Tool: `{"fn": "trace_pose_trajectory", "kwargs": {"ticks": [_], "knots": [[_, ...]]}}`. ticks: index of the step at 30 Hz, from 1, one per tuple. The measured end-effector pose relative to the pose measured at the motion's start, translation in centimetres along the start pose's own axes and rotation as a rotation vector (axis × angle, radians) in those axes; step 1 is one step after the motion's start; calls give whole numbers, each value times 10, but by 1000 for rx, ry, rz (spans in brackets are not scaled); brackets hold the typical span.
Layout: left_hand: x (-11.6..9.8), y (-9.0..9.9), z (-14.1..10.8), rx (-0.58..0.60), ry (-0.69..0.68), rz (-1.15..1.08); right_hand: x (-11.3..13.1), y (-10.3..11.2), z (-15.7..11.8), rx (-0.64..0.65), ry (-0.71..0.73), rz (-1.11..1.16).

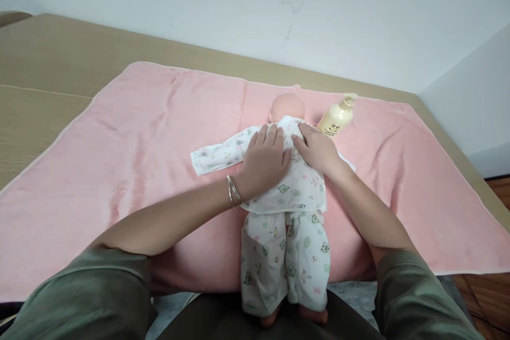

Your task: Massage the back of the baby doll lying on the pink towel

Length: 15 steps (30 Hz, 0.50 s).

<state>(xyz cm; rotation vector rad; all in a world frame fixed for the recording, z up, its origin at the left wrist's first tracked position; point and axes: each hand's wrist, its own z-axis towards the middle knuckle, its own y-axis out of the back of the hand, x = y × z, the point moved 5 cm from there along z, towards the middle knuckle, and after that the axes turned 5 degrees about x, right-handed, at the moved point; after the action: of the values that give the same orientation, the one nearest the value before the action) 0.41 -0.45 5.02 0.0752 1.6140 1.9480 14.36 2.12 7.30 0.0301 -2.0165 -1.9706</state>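
A baby doll [287, 106] lies face down on a pink blanket [167, 117], its head toward the wall and its feet over the near edge. It wears a white patterned top [295, 191] and matching trousers [265, 255]. My left hand [266, 156] rests flat on the left of the doll's upper back, fingers stretched out. On the right shoulder side lies my right hand [316, 149], its fingers spread on the top. Neither hand grips anything. The right sleeve is mostly hidden under my right forearm.
A pale yellow pump bottle [337, 117] lies tilted on the blanket, just beyond my right hand. The blanket covers much of a wooden table [79, 48], which stands against a white wall [223, 10]. My lap is below the table's near edge.
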Motion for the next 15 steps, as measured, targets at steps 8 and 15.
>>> {"fn": "trace_pose_trajectory", "kwargs": {"ticks": [8,15], "knots": [[8,7,13,12,-52,-81,8,-11,-8,-35,40,-69],[18,-2,21,40,38,-76,18,-4,-19,-13,39,-43]]}}
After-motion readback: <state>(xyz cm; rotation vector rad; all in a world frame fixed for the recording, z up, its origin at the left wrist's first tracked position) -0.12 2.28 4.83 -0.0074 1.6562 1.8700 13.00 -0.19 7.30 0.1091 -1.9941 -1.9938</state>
